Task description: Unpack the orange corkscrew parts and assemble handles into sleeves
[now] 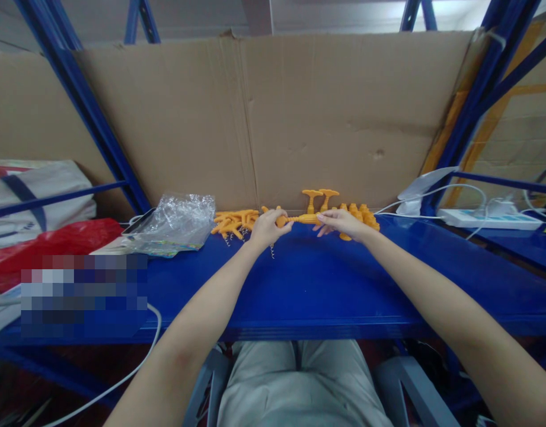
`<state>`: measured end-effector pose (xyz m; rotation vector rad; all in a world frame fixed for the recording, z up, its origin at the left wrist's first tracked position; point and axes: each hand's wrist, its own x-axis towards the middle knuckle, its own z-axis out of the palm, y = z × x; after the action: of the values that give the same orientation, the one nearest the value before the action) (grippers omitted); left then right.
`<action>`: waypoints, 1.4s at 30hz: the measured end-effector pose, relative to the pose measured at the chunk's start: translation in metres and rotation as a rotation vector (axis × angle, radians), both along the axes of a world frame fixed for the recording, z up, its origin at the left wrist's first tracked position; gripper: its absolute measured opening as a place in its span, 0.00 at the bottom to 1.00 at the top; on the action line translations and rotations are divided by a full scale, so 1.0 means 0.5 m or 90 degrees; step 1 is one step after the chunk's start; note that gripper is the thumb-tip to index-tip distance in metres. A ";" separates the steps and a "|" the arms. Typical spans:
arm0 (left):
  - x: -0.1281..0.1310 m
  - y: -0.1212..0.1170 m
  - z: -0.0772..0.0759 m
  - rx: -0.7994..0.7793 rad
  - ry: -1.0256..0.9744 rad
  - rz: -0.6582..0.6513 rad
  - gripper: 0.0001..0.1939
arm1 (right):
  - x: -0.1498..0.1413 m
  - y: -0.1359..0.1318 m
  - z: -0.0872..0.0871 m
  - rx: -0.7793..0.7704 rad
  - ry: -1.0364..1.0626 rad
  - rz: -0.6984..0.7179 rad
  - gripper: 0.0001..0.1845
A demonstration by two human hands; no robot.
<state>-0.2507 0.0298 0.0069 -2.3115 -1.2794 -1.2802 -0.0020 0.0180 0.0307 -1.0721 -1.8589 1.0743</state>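
Note:
Both my hands meet over the back of a blue shelf board. My left hand is closed round an orange plastic corkscrew handle piece, with a thin metal screw hanging below it. My right hand pinches the other end of an orange plastic body lying level between the hands. Left of my hands lies a pile of orange corkscrew handles. Behind my right hand stand two finished orange corkscrews and a row of orange bodies.
A cardboard sheet backs the shelf. A crumpled clear plastic bag lies at left, beside red and white bags. A white power strip with cables sits at right. Blue rack posts stand on both sides.

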 end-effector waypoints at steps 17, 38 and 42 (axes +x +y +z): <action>0.001 0.002 -0.005 0.021 0.025 0.008 0.09 | -0.011 -0.003 -0.006 -0.089 0.062 -0.037 0.22; 0.021 -0.027 -0.006 -0.127 0.182 -0.060 0.28 | -0.080 -0.037 -0.053 0.491 -0.541 0.021 0.16; 0.016 -0.032 0.004 -0.126 0.123 -0.049 0.35 | -0.074 -0.002 -0.031 0.466 -0.488 -0.099 0.16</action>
<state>-0.2426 0.0137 0.0089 -2.5698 -1.3149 -0.9595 -0.0392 0.0168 0.0152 -1.2071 -2.3952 -0.1994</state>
